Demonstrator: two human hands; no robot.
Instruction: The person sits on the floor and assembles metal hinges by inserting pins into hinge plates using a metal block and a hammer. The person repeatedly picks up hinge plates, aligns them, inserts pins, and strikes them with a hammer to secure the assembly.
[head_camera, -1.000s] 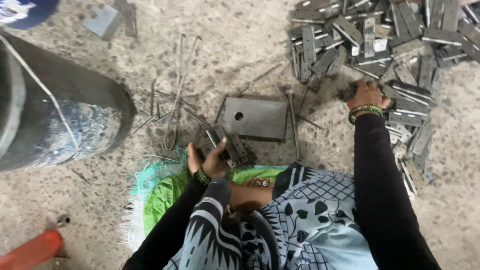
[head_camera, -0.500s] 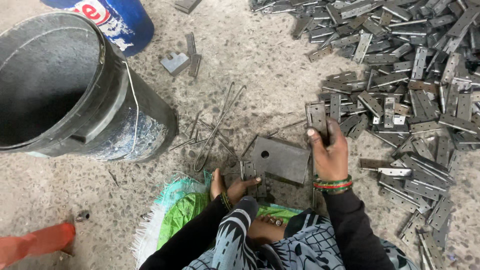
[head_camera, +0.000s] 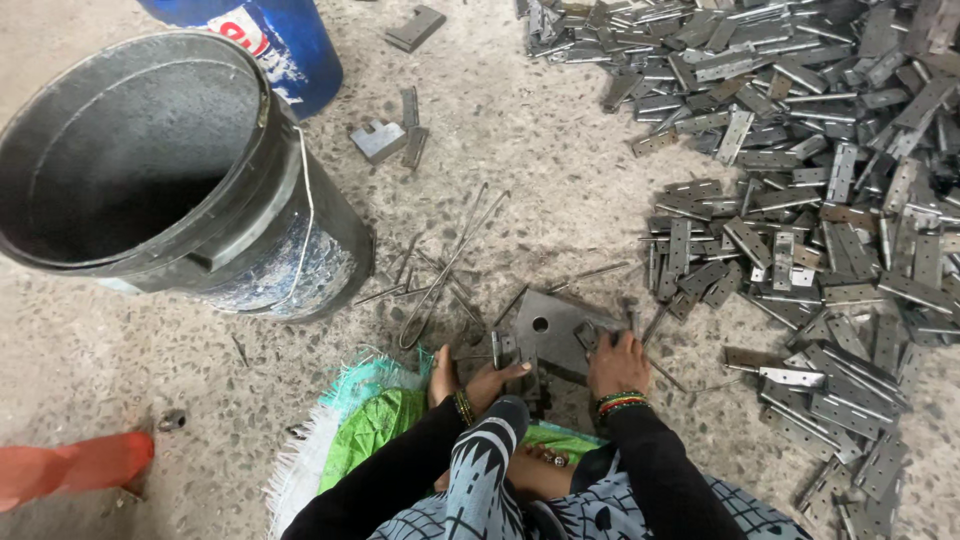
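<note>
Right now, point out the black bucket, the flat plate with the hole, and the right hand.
black bucket (head_camera: 300, 215), head view, on its outer wall.
flat plate (head_camera: 560, 335), head view, bare face beside the hole.
right hand (head_camera: 617, 365), head view, back of the hand.

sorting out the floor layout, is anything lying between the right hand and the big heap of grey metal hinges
Nothing tall blocks it. Between the right hand, which rests on the grey metal plate with a hole, and the heap of grey metal hinges lie only thin metal rods flat on the floor.

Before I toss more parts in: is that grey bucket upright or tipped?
Upright: the bucket stands on its base, mouth open upward, its inside looking empty.
</note>
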